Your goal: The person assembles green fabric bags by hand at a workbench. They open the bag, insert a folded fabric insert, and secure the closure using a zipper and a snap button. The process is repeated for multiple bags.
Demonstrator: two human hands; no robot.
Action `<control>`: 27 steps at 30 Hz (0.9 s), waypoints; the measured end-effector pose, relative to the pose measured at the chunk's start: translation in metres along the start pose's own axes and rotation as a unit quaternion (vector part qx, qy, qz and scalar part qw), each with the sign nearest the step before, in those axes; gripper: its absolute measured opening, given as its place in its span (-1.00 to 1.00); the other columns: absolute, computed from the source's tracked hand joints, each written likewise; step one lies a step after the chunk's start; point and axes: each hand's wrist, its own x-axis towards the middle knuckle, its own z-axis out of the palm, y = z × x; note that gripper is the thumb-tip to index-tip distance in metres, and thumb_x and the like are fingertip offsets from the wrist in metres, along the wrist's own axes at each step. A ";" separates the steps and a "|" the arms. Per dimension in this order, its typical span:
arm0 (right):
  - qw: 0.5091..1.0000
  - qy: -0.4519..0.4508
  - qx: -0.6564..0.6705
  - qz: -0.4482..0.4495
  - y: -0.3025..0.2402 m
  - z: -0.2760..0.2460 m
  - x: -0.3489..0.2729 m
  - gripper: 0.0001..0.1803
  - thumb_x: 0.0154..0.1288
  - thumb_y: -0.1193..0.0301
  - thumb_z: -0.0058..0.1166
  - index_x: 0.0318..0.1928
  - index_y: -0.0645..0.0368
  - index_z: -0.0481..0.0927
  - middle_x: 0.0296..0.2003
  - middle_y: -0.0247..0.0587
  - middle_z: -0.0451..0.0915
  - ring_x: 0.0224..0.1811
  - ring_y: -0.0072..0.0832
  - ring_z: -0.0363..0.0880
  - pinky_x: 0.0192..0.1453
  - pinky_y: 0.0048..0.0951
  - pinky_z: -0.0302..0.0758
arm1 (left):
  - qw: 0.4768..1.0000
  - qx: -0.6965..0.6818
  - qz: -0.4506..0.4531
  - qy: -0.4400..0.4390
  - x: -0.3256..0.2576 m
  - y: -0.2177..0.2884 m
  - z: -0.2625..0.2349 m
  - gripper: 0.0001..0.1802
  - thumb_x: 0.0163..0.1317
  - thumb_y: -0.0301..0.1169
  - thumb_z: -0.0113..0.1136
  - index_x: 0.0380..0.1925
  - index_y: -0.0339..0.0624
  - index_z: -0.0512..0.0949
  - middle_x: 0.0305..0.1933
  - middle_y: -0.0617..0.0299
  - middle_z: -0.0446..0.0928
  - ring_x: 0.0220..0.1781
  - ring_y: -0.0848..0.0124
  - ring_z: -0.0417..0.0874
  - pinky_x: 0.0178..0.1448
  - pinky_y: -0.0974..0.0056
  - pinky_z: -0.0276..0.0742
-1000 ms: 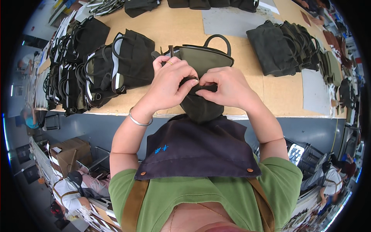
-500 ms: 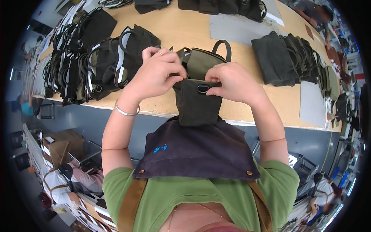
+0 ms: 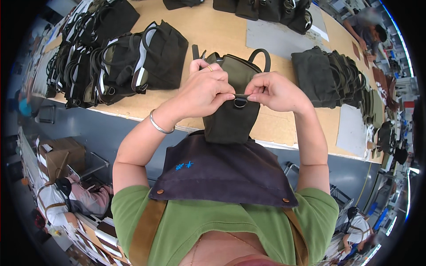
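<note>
A small dark olive bag [image 3: 233, 124] stands at the table's near edge, against my apron, its top open toward me. My left hand [image 3: 208, 88] pinches the bag's near rim between thumb and fingertips, just left of a metal D-ring [image 3: 240, 103]. On the other side of the ring, my right hand [image 3: 270, 92] pinches the same rim, the fingertips of both hands close together. Behind them rises the bag's lighter olive far panel, with a loop handle [image 3: 262, 57] standing up. A dark strip [image 3: 195, 52] sticks up behind my left hand; what it belongs to is hidden.
Piled dark bags with handles [image 3: 164, 55] lie on the table [image 3: 213, 26] to the left. Stacked bags [image 3: 317, 75] lie to the right, others [image 3: 266, 11] along the far side. Grey sheets [image 3: 270, 35] cover parts of the tabletop. A person [image 3: 361, 29] works at the far right.
My left hand has moved right along the rim, closer to my right hand. My right fingers have come out from inside the bag's mouth and now pinch its edge. The view has shifted slightly.
</note>
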 end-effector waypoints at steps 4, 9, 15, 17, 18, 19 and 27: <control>1.000 -0.004 -0.027 -0.007 -0.007 0.002 -0.001 -0.89 0.21 0.54 0.18 -0.24 0.26 0.62 -0.42 -0.22 0.56 -0.41 -0.44 0.51 -0.33 -0.43 0.44 | 1.000 0.003 -0.014 -0.003 -0.002 0.000 0.003 -0.96 0.14 -0.39 0.29 -0.38 0.00 0.67 -0.52 0.38 0.36 -0.26 0.40 0.38 0.07 0.16 0.05; 0.994 0.022 -0.065 -0.086 -0.007 0.009 -0.001 -0.86 0.27 0.50 0.09 -0.18 0.23 0.62 -0.36 -0.12 0.59 -0.29 -0.21 0.57 -0.21 -0.32 0.50 | 1.000 -0.002 -0.018 0.003 -0.003 0.000 0.003 -0.95 0.16 -0.41 0.26 -0.37 -0.01 0.65 -0.50 0.38 0.38 -0.23 0.39 0.38 0.07 0.15 0.05; 0.979 0.074 -0.146 -0.124 -0.001 0.024 0.002 -0.92 0.26 0.48 0.06 -0.27 0.22 0.55 -0.39 -0.12 0.54 -0.26 -0.12 0.54 -0.17 -0.20 0.49 | 1.000 0.010 0.006 0.011 -0.004 0.001 0.005 -0.98 0.17 -0.39 0.25 -0.40 -0.03 0.63 -0.48 0.38 0.40 -0.21 0.37 0.38 0.07 0.14 0.05; 0.977 0.083 -0.152 -0.127 0.005 0.031 0.003 -0.94 0.26 0.49 0.04 -0.29 0.20 0.52 -0.39 -0.13 0.53 -0.23 -0.13 0.53 -0.16 -0.19 0.48 | 1.000 0.003 0.000 -0.003 -0.003 0.000 0.007 -0.97 0.17 -0.39 0.24 -0.42 -0.03 0.62 -0.48 0.38 0.40 -0.21 0.35 0.38 0.06 0.13 0.05; 0.976 0.088 -0.155 -0.128 0.007 0.034 0.004 -0.96 0.25 0.49 0.03 -0.30 0.19 0.51 -0.40 -0.13 0.52 -0.22 -0.13 0.52 -0.16 -0.18 0.48 | 1.000 0.006 -0.006 -0.002 -0.004 -0.001 0.008 -0.98 0.15 -0.39 0.25 -0.43 -0.01 0.62 -0.48 0.38 0.40 -0.20 0.35 0.38 0.05 0.13 0.05; 0.975 0.097 -0.151 -0.132 0.008 0.035 0.002 -0.96 0.24 0.50 0.03 -0.29 0.17 0.52 -0.39 -0.14 0.52 -0.22 -0.14 0.52 -0.16 -0.18 0.48 | 1.000 0.005 -0.008 0.000 -0.003 -0.001 0.011 -0.99 0.13 -0.39 0.26 -0.45 0.00 0.62 -0.48 0.39 0.40 -0.20 0.35 0.38 0.05 0.13 0.05; 0.949 0.157 -0.213 -0.169 -0.006 0.058 -0.040 -0.84 0.10 0.52 0.12 -0.26 0.10 0.61 -0.38 -0.31 0.54 -0.28 -0.27 0.52 -0.21 -0.27 0.50 | 0.982 0.155 0.081 0.078 -0.037 0.034 0.023 -0.81 -0.05 -0.35 0.30 -0.35 0.08 0.63 -0.36 0.48 0.45 -0.15 0.43 0.45 0.05 0.13 0.12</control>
